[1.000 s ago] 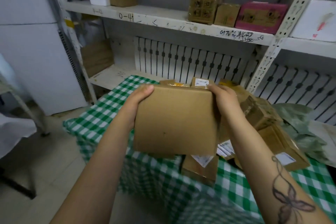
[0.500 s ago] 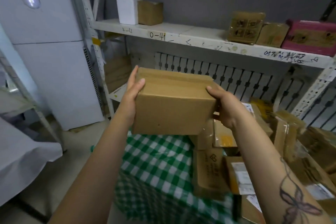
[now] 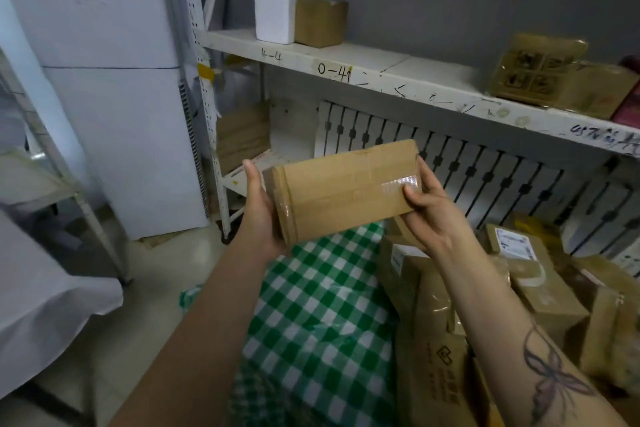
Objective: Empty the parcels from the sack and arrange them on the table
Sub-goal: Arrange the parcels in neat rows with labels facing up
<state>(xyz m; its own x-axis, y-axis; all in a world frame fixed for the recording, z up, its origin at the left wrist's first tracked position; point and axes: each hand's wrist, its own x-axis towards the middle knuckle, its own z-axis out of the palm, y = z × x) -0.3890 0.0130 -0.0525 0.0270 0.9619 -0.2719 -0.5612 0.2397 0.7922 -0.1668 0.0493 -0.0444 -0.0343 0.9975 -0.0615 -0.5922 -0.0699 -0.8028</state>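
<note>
Arranging step — left hand and right hand clamp the cardboard parcel endwise mid-frame (off the table), next likely needs setting it on bare checked tablecloth at lower centre.

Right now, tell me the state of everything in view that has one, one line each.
Held box: taped shut, tilted, lifted clear of the table.
Left hand: gripping the box's left end.
Right hand: gripping the box's right end.
Parcels on the table: sealed, piled loosely, some leaning.
Tablecloth: spread out, left part bare.
White box on the shelf: upright, touching a brown box.
</note>
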